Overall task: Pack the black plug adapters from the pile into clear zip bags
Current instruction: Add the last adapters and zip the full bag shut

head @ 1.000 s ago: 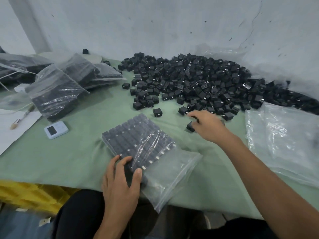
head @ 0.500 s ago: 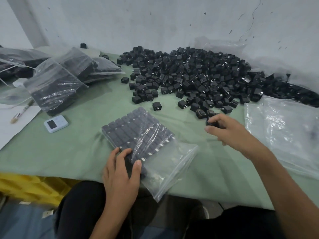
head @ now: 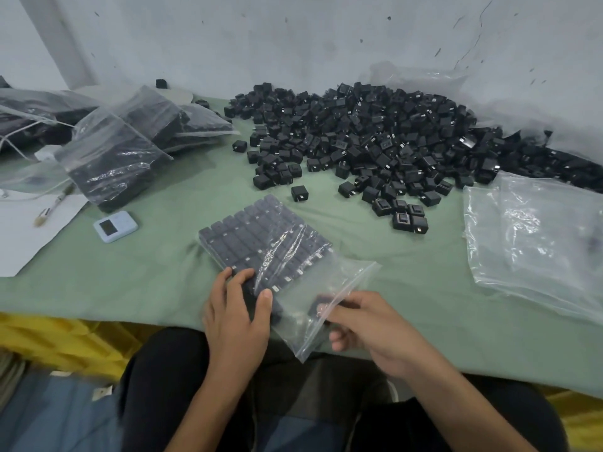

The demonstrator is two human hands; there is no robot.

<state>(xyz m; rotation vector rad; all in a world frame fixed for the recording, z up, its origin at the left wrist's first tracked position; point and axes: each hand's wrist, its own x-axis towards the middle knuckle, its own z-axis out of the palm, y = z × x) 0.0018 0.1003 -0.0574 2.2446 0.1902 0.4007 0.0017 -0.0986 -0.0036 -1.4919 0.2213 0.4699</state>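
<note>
A big pile of black plug adapters point(head: 375, 141) lies at the back of the green table point(head: 146, 272). In front of me a clear zip bag point(head: 326, 288) holds neat rows of adapters. My left hand point(head: 235, 308) rests on the bag's near left corner, fingers spread and slightly bent over the packed rows. My right hand point(head: 368, 324) pinches a black adapter point(head: 321, 305) at the bag's open mouth, partly inside the plastic.
Filled bags of adapters point(head: 114, 161) lie stacked at the left. A small blue timer point(head: 115, 226), a sheet of white paper point(head: 29, 230) and a brush point(head: 54, 205) lie near them. Empty clear bags point(head: 538, 236) lie at the right. A grey wall stands behind.
My right hand took an adapter from the pile's near edge and carried it back to the mouth of the bag. My left hand stayed on the bag.
</note>
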